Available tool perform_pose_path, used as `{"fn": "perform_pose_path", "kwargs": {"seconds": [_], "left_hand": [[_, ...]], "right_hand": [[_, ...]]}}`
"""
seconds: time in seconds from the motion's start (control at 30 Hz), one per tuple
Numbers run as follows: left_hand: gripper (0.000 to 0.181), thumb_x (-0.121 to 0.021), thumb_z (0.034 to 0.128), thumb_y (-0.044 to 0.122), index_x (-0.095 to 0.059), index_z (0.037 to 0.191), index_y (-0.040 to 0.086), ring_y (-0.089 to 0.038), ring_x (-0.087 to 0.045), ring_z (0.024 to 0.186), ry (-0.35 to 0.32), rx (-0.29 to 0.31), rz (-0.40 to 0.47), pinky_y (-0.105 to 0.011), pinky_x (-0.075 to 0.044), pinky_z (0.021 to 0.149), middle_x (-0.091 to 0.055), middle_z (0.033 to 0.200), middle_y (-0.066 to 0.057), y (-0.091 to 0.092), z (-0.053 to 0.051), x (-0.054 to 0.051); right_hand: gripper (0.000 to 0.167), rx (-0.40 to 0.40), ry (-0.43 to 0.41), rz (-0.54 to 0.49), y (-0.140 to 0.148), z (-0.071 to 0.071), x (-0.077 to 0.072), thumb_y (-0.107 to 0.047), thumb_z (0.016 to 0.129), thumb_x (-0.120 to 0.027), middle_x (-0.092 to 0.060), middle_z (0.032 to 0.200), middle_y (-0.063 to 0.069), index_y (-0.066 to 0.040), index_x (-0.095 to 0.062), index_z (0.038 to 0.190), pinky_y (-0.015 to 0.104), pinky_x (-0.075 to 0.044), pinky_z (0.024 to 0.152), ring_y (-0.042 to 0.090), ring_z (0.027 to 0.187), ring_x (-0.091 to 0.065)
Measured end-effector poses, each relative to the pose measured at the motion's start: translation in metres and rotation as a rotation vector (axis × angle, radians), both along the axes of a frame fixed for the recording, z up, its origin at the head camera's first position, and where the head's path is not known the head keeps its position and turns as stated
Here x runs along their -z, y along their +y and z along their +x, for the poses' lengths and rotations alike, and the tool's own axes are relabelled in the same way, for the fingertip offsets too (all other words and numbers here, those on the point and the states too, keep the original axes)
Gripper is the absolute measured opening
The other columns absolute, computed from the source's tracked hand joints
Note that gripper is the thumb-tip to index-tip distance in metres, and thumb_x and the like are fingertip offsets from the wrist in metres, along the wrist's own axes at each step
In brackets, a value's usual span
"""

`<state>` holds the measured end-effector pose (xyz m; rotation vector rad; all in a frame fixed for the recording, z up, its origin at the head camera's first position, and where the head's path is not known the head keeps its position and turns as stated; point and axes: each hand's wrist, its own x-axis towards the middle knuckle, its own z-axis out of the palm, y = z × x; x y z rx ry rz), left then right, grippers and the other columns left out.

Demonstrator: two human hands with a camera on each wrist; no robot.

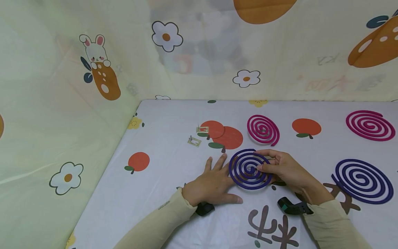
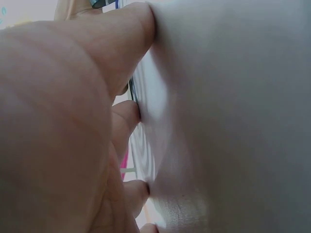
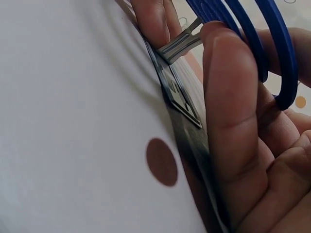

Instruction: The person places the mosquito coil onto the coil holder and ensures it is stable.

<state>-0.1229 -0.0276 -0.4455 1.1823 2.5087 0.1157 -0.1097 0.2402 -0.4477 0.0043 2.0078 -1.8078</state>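
A blue mosquito coil [image 1: 250,169] lies in my right hand [image 1: 287,173], thumb on top and fingers beneath, pinching it near its centre. Under the coil, a small metal stand [image 3: 180,97] sits flat on the table, and its raised prong [image 3: 182,44] reaches up to the coil. Whether the prong is in the coil's centre I cannot tell. My left hand [image 1: 214,185] rests spread on the table, fingers mostly straight. One of its fingertips [image 3: 150,22] touches down beside the stand, under the coil, partly hidden in the head view.
Two more metal stands, one upper [image 1: 202,129] and one lower [image 1: 194,141], lie left of a pink coil [image 1: 263,129]. Another pink coil [image 1: 370,125] and a second blue coil [image 1: 362,181] lie at the right. A printed cloth wall [image 1: 202,69] borders the table's back and left.
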Motion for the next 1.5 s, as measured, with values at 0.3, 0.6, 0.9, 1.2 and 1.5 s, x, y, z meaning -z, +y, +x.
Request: {"fn": "perform_pose_path", "kwargs": {"seconds": [0.3,0.6,0.9,1.2,1.5], "left_hand": [[0.092,-0.059,0.0933,0.072,-0.013,0.167,0.041,-0.037,0.005,0.161,0.001,0.005,-0.001,-0.072,-0.005,0.122,-0.001,0.177,0.0,0.0,0.0,-0.001],[0.091,-0.058,0.0934,0.073,-0.014,0.167,0.041,-0.038,0.005,0.161,0.002,0.01,-0.004,-0.072,-0.005,0.121,-0.001,0.177,0.0,0.0,0.0,-0.001],[0.093,-0.06,0.0929,0.072,-0.014,0.167,0.04,-0.038,0.003,0.161,0.005,0.009,0.012,-0.072,-0.007,0.121,-0.003,0.177,0.0,0.0,0.0,-0.001],[0.094,-0.061,0.0929,0.071,-0.013,0.168,0.039,-0.039,0.003,0.161,0.013,0.006,0.01,-0.072,-0.007,0.121,-0.002,0.177,0.001,0.0,0.001,-0.002],[0.094,-0.059,0.0932,0.073,-0.012,0.168,0.04,-0.038,0.004,0.161,0.015,0.007,-0.001,-0.072,-0.007,0.121,0.0,0.177,0.002,0.0,0.001,-0.002]], "right_hand": [[0.064,0.013,0.004,0.015,-0.001,0.0,0.0,-0.012,0.1,-0.07,-0.077,0.113,0.012,0.006,-0.04,0.154,0.032,-0.062,0.071,0.018,0.092,-0.072],[0.067,0.024,-0.005,0.042,-0.002,0.0,0.0,-0.015,0.099,-0.072,-0.077,0.11,0.01,0.006,-0.04,0.154,0.032,-0.062,0.074,0.018,0.093,-0.073],[0.072,0.047,-0.023,0.061,-0.008,0.0,-0.001,-0.012,0.096,-0.075,-0.077,0.102,0.008,0.006,-0.037,0.155,0.029,-0.06,0.066,0.015,0.086,-0.07],[0.072,0.071,-0.035,0.073,-0.012,-0.001,-0.002,-0.01,0.095,-0.074,-0.078,0.1,0.007,0.006,-0.037,0.155,0.03,-0.061,0.067,0.014,0.085,-0.071],[0.07,0.099,-0.03,0.067,-0.015,0.0,-0.003,-0.009,0.095,-0.074,-0.078,0.099,0.007,0.006,-0.039,0.155,0.031,-0.063,0.073,0.014,0.086,-0.074]]}}
